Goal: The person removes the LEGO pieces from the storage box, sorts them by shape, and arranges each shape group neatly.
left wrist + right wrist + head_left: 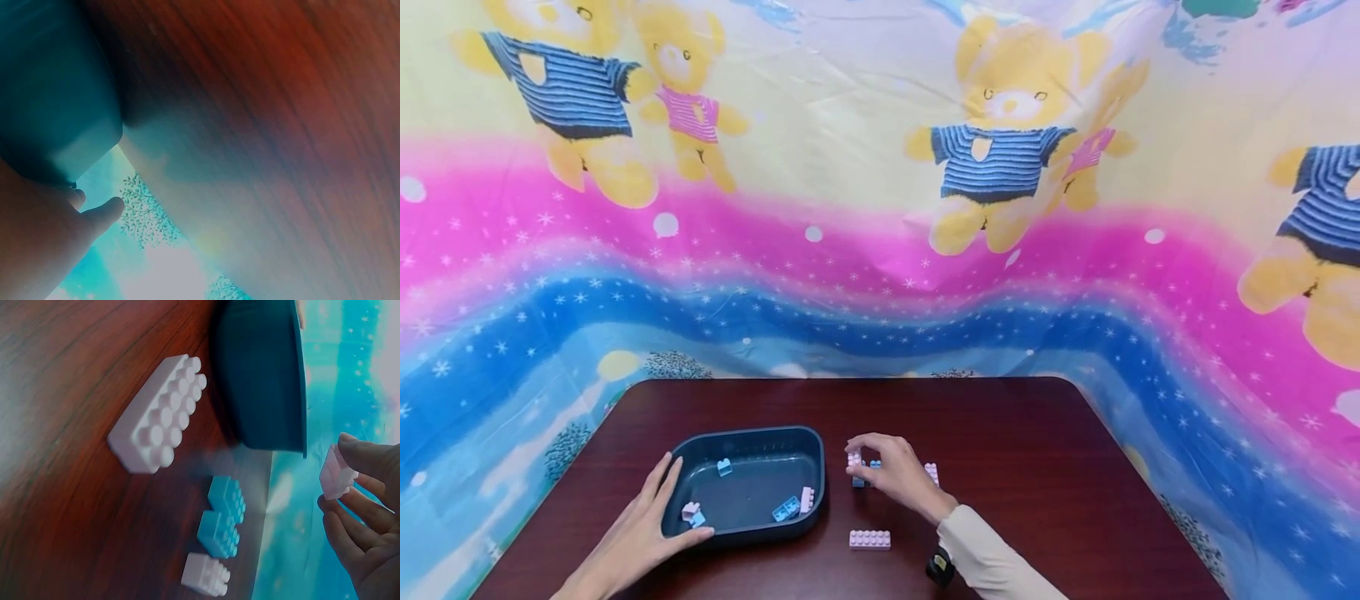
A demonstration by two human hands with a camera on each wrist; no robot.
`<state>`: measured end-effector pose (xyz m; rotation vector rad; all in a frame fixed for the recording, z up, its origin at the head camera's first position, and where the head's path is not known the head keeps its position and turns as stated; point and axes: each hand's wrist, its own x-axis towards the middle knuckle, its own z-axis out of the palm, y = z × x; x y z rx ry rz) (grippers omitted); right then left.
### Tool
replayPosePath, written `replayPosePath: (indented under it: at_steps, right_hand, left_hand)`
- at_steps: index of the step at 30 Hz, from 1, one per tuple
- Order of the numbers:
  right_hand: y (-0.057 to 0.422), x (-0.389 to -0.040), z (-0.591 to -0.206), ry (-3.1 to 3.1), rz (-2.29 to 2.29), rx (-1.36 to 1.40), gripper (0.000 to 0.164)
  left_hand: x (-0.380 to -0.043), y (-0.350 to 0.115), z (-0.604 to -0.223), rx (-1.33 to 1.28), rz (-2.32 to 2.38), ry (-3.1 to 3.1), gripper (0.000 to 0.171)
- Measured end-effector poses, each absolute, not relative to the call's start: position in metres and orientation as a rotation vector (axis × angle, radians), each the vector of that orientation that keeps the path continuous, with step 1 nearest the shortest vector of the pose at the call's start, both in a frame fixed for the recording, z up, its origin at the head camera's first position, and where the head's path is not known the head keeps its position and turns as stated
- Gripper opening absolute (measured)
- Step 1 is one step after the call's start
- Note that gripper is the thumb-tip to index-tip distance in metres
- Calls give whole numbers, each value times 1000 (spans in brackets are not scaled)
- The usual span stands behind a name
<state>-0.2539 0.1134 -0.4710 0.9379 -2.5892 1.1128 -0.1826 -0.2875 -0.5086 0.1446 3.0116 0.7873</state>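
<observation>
My right hand (901,477) pinches a small pink building block (336,473) between thumb and fingertips, just right of the dark teal tray (752,537). Below it on the table are two blue blocks (217,534) and a small pink block (205,575). Closer to me lies a long pink block (869,542), studs up. At the tray's near left corner rests my left hand (632,533), its fingers extended along the left side and its thumb on the front rim. In the left wrist view, the tray's outer wall (56,94) hides most of those fingers.
Inside the tray are a blue block (724,467) toward the back, a pink and a blue block (697,520) at near left, and blue and pink blocks (807,500) at right. The dark wooden table (1037,500) meets a printed cloth (880,333) behind.
</observation>
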Motion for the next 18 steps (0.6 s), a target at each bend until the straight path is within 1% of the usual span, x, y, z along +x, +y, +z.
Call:
replayPosePath:
  at_steps: [7, 12, 18]
  right_hand:
    - [132, -254, -478, -2624, 1213, 854, 25]
    - [148, -256, -484, -2626, 1170, 805, 25]
    - [165, -258, -493, -2658, 1100, 742, 31]
  left_hand:
    - [-183, -288, -509, 130, 768, 3008, 123]
    - [-183, -288, -509, 136, 768, 3013, 123]
    - [-183, -288, -510, 158, 774, 3028, 123]
